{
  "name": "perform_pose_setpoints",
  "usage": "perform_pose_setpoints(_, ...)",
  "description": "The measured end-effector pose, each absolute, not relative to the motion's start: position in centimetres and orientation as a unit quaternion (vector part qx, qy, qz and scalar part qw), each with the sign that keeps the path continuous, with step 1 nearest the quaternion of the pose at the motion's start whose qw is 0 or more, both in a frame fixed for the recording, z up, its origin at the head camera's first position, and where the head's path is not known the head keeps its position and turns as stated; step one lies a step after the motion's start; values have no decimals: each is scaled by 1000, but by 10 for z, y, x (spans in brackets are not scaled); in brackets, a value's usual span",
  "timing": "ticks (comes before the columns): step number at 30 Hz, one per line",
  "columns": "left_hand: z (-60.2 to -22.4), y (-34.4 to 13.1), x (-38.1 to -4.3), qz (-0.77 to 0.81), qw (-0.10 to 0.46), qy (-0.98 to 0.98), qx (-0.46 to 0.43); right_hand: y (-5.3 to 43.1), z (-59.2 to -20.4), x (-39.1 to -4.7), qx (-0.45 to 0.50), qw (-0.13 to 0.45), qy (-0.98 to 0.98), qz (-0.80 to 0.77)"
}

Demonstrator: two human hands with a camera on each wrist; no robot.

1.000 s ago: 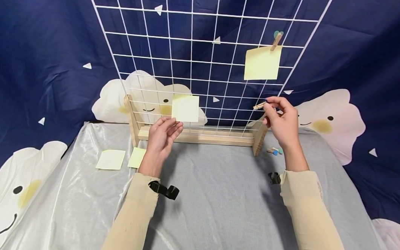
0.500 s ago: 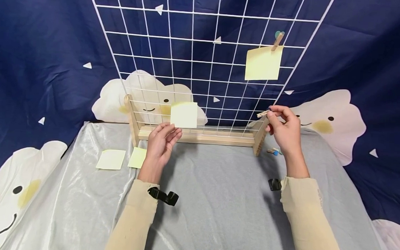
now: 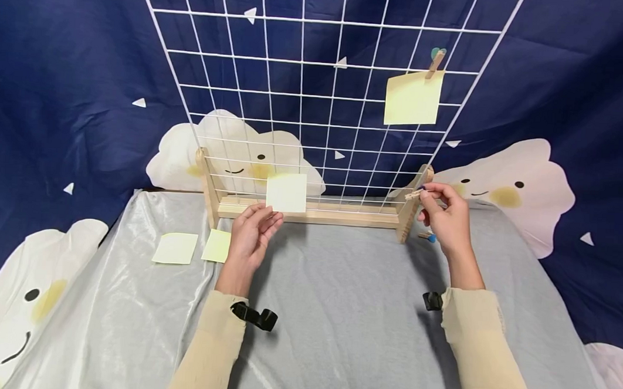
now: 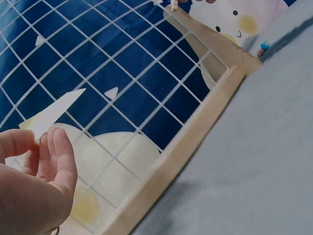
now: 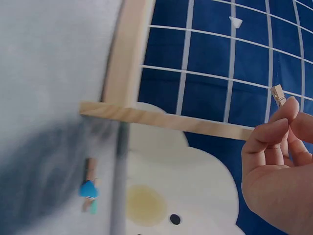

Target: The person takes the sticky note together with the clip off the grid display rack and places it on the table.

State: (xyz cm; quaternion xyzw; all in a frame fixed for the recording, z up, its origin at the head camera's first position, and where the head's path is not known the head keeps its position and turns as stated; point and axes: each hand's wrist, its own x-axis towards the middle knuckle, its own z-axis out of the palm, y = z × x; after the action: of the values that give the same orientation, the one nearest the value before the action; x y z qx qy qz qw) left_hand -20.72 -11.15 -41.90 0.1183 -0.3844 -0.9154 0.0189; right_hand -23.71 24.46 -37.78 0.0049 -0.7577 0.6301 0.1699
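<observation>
My left hand pinches a pale yellow sticky note by its lower left corner, upright in front of the lower part of the white wire grid. In the left wrist view the note shows nearly edge-on between thumb and fingers. At the grid's right foot, my right hand pinches a small wooden clothespin between thumb and fingertips. Its jaw end points left toward the grid; in the right wrist view the clothespin sticks out past the fingertips. Higher up, another clothespin fixes a second note to the grid.
Two more sticky notes lie on the grey cloth at left, one a flat note, the other a note beside my left wrist. Clothespins with blue and green hearts lie right of the wooden stand.
My left hand has lowered the sticky note in front of the grid. My right hand has moved down and slightly right with the clothespin, now partly covering the clothespins on the cloth.
</observation>
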Motion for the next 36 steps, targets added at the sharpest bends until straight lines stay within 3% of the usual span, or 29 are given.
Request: perform_pose_setpoints(36,-476,-129,-176,-865,11,-478,151,278,-419,-229,-36,129,-780,611)
